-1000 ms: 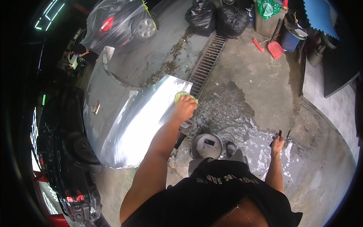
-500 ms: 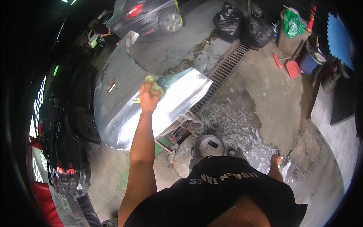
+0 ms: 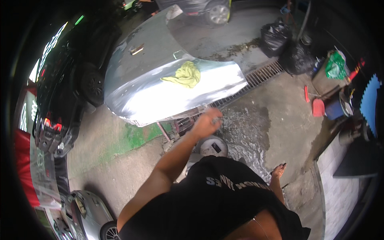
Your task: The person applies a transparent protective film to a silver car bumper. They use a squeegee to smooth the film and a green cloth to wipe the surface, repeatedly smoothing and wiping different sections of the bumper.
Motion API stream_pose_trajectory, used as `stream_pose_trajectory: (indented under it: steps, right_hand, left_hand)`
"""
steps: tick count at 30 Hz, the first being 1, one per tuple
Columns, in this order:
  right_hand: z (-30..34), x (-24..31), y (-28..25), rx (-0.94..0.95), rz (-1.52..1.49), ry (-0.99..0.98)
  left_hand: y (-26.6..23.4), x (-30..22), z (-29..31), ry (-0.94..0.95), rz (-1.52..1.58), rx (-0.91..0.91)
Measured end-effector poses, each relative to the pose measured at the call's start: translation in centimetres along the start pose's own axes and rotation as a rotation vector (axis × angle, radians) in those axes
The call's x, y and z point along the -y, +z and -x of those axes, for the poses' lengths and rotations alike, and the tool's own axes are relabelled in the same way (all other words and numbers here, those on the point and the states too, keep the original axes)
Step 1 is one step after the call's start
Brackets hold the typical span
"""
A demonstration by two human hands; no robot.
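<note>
Cloth (image 3: 187, 75) lies in soft folds on a curved, shiny panel (image 3: 152, 89).

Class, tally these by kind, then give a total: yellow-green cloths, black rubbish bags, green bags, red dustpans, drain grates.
Yellow-green cloth: 1
Black rubbish bags: 2
Green bag: 1
Red dustpan: 1
Drain grate: 1
Total: 6

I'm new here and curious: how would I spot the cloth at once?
Find the big silver-grey panel near the drain. On its bright silver part lies the cloth. Yellow-green and crumpled, it stands out from the small brownish piece on the grey part.
</note>
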State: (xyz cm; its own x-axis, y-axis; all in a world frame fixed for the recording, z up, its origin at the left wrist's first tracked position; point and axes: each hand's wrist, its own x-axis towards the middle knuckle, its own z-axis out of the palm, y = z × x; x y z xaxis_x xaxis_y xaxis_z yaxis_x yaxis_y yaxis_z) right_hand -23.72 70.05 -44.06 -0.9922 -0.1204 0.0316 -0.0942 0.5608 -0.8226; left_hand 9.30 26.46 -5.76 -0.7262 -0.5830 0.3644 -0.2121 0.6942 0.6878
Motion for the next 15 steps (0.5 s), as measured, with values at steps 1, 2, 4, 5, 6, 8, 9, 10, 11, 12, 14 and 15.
stream_pose_trajectory:
  steps: [1, 2, 4, 5, 6, 8, 9, 10, 11, 12, 14, 15]
  right_hand:
    - [-1.5, 0.9, 2.0, 0.048, -0.049, 0.034]
    - [-2.8, 1.7, 3.0, 0.104, -0.082, 0.064]
    - [1.3, 6.1, 2.1, 0.455, -0.163, 0.294]
    - [2.5, 8.0, 1.1, 0.494, -0.162, 0.324]
    - [3.0, 9.7, 1.4, 0.512, -0.179, 0.353]
    - [3.1, 12.5, 2.9, 0.471, -0.273, 0.354]
    - [2.5, 13.4, 3.6, 0.538, -0.237, 0.332]
    - [1.2, 14.2, 4.6, 0.607, -0.205, 0.306]
    - [0.4, 15.0, 5.8, 0.675, -0.171, 0.279]
    - [1.0, 16.6, 7.5, 0.699, -0.299, 0.136]
    - [1.3, 20.6, 10.5, 0.765, -0.209, -0.149]
    - [2.0, 22.6, 11.4, 0.807, -0.156, -0.296]
  left_hand:
    - [1.0, 0.9, 1.3, -0.015, 0.028, 0.157]
    - [2.1, 1.8, 2.5, -0.042, 0.067, 0.311]
    - [2.2, 3.8, 8.5, -0.119, 0.005, 0.354]
    - [2.2, 3.9, 10.7, -0.195, 0.011, 0.333]
    - [2.1, 4.1, 11.7, -0.244, 0.012, 0.316]
    - [1.5, 3.9, 11.2, -0.312, 0.018, 0.245]
    - [1.0, 2.7, 10.7, -0.363, 0.026, 0.191]
    - [0.6, 1.8, 10.4, -0.411, 0.03, 0.133]
    - [0.5, 1.9, 10.5, -0.428, 0.059, 0.11]
    - [0.6, 1.9, 10.8, -0.449, 0.087, 0.081]
    - [1.1, 1.7, 11.6, -0.483, 0.16, 0.066]
    - [2.0, 1.1, 12.4, -0.508, 0.21, 0.075]
